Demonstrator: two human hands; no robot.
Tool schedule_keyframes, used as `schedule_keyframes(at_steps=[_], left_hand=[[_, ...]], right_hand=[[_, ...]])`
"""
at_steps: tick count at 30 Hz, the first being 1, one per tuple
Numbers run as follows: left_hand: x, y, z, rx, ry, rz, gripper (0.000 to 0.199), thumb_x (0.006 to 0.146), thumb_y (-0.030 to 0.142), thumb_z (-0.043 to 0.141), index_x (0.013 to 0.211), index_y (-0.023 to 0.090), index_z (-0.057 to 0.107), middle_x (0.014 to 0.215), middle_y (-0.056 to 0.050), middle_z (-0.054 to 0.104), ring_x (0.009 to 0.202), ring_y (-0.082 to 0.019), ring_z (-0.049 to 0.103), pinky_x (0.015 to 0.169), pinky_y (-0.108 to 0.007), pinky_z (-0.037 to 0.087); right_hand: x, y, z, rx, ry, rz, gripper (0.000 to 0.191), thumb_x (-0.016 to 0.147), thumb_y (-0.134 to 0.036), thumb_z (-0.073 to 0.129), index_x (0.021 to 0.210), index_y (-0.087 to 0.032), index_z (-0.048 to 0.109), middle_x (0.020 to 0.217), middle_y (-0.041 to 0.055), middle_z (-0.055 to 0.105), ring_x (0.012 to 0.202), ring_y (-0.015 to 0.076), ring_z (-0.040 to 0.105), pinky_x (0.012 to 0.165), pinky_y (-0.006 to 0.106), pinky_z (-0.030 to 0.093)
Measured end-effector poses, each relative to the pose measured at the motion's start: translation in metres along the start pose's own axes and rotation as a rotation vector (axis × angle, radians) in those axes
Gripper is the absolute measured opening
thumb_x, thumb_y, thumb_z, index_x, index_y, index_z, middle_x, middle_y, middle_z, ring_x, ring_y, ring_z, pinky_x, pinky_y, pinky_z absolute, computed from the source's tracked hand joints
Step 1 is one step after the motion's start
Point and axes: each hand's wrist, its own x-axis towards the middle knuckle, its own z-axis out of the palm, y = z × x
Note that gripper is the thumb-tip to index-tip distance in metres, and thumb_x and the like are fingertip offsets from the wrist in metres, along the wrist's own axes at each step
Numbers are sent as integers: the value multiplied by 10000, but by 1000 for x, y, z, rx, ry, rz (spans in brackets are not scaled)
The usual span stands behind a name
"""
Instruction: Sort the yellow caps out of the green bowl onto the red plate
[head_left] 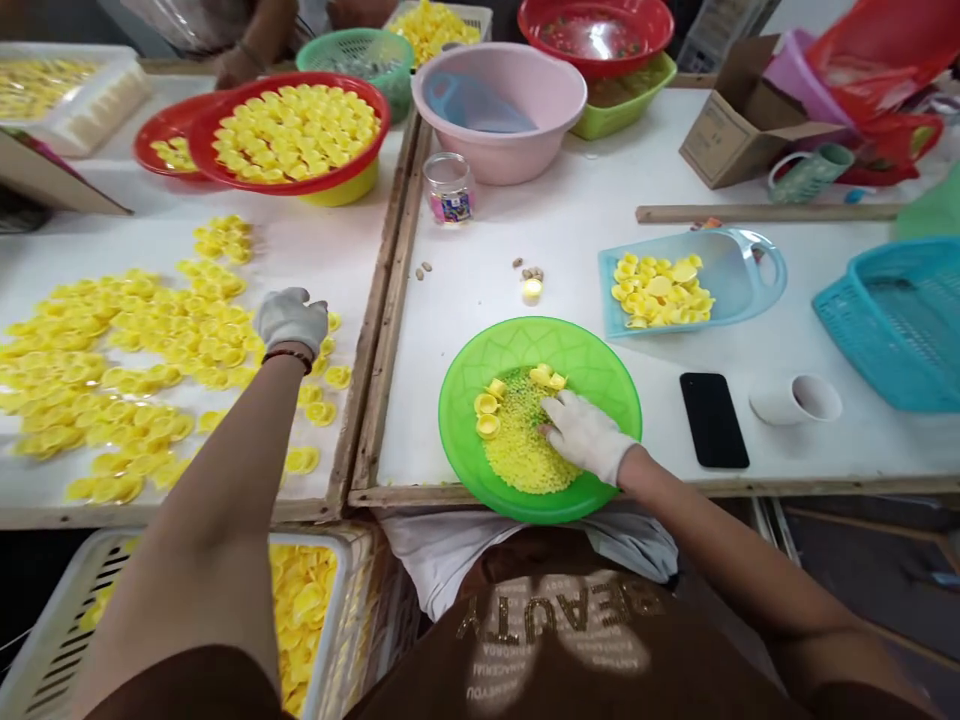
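Observation:
My left hand (292, 320), in a pale glove, is over the right part of the yellow cup-shaped plastic pieces (187, 330) spread on the left table. Its fingers are curled, and whatever they may hold is hidden. My gloved right hand (585, 435) reaches into a round green tray (465, 350) at the table's front edge. Its fingertips touch a heap of small yellow and green pellets (529, 450), with thumb and fingers a little apart. Several yellow cups (487, 405) lie at the heap's left side and top.
A clear blue scoop (739, 265) holds yellow pieces. Nearby are a black phone (714, 420), a white cup (795, 400), and a blue basket (900, 330). A pink basin (499, 140), jar (448, 190) and red basin of cups (199, 140) stand behind. Another person's hand (238, 68) is at the far left.

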Motion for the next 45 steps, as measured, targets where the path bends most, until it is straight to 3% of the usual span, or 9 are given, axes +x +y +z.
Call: schedule_keyframes(at_steps=[4, 9, 12, 17, 20, 26, 32, 37, 45], left_hand=[[-44, 55, 32, 89, 64, 172, 253, 959, 235, 533, 1041, 69, 706, 1120, -110, 691, 1183, -310, 569, 1077, -450, 382], [-121, 145, 102, 345, -501, 384, 211, 937, 193, 552, 991, 133, 748, 1031, -169, 730, 933, -284, 696, 849, -387, 511], [-135, 168, 130, 430, -586, 308, 139, 856, 111, 621, 890, 111, 757, 924, -217, 734, 873, -327, 722, 793, -409, 524], [-138, 159, 125, 415, -567, 327, 174, 897, 226, 636, 1002, 159, 757, 1016, -185, 747, 983, -333, 714, 837, -400, 519], [-153, 151, 120, 262, -490, 394, 249, 954, 337, 612, 1110, 177, 721, 1056, -140, 755, 998, -296, 706, 845, -368, 506], [-193, 148, 138, -133, -201, 585, 81, 940, 241, 637, 976, 197, 696, 915, -57, 771, 826, -205, 715, 739, -294, 497], [-205, 154, 138, -193, -47, 646, 157, 910, 111, 529, 876, 204, 651, 861, -30, 746, 788, -176, 693, 731, -278, 502], [-194, 155, 131, -51, -289, 459, 149, 935, 201, 544, 920, 195, 692, 922, -64, 755, 851, -218, 693, 765, -312, 491], [-173, 172, 167, 174, -675, 301, 92, 854, 210, 621, 785, 194, 679, 871, -78, 709, 859, -243, 654, 717, -314, 443]], right_hand=[[4, -17, 1, 82, -108, -114, 528, 957, -475, 591, 1337, -110, 572, 1302, 232, 587, 1158, 381, 599, 940, 433, 465], [4, -17, 15, 211, -205, -197, 232, 990, -303, 533, 1083, -126, 651, 1051, 169, 712, 936, 274, 676, 807, 351, 473], [5, -4, 15, 291, -212, -248, 135, 973, -261, 544, 937, -164, 630, 894, 94, 711, 805, 207, 658, 711, 301, 460], [1, 14, -1, 1264, -217, -59, 276, 963, -473, 554, 882, -211, 527, 619, -67, 487, 416, 79, 376, 401, 220, 254], [0, 15, -18, 1771, -35, -78, 413, 868, -572, 695, 817, -212, 498, 609, -97, 443, 389, 38, 302, 379, 192, 176], [16, -8, -48, 2000, 484, -219, 469, 847, -613, 732, 786, -224, 476, 584, -100, 447, 405, 37, 349, 386, 194, 232], [20, -18, -50, 1988, 610, -257, 438, 876, -589, 715, 794, -233, 474, 578, -103, 442, 414, 42, 356, 390, 203, 260], [15, -3, -52, 1979, 619, -262, 417, 869, -565, 734, 814, -232, 489, 580, -105, 451, 408, 40, 365, 387, 201, 239], [14, 8, -42, 1943, 581, -150, 418, 894, -583, 697, 827, -234, 478, 579, -107, 425, 407, 38, 340, 377, 201, 219]])
